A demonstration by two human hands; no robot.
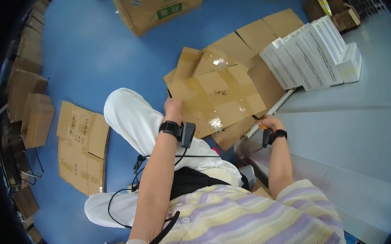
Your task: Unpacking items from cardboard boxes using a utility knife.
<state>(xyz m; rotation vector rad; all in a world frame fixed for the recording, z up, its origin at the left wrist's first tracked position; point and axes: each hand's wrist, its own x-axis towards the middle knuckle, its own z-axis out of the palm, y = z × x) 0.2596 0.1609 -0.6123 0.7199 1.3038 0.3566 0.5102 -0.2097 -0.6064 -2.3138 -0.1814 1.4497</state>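
Over the blue floor (87, 61), beside the grey table (354, 124), a flattened cardboard box (216, 98) with glossy tape is held up: left hand (173, 108) grips its left edge, right hand (268, 123) is closed at its lower right corner, perhaps around a small cutter. Breaking down the box seems underway; next needs a firm hold while tape is slit.

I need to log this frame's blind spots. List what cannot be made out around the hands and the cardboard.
Head view only:
- Left hand: fingertips hidden behind the edge of the flattened cardboard box, so its grip is unclear.
- Right hand: closed on something small, too small to identify.
- Handwriting on the cardboard: too small and glared by tape.
- White boxes on the grey table: contents hidden.
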